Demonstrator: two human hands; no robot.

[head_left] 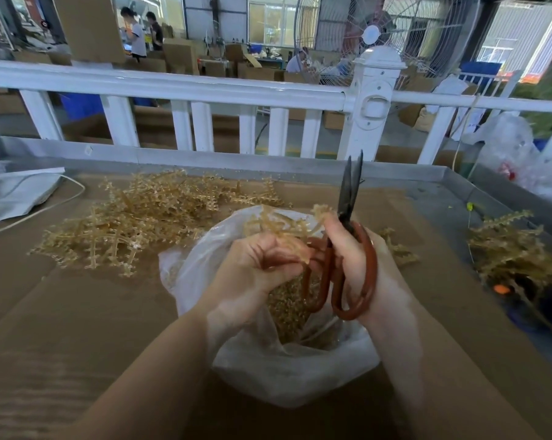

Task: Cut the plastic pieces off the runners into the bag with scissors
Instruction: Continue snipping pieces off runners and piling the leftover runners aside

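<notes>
My right hand (347,249) grips a pair of scissors (347,198) with red-brown loop handles; the dark blades point up and away, almost closed. My left hand (255,265) pinches a tan plastic runner (278,225) with small pieces along its branches, held over the mouth of a clear plastic bag (268,376). Both hands touch at the fingertips above the bag. Cut tan pieces (287,309) lie inside the bag. A big heap of uncut runners (135,217) lies on the table to the left, behind the bag.
The brown table (78,328) has a raised metal rim (236,163) at the back and right. Another pile of runners (516,252) sits at the right edge. Grey folded sheets (14,188) lie at far left. A white railing (205,90) and a standing fan (373,36) rise behind.
</notes>
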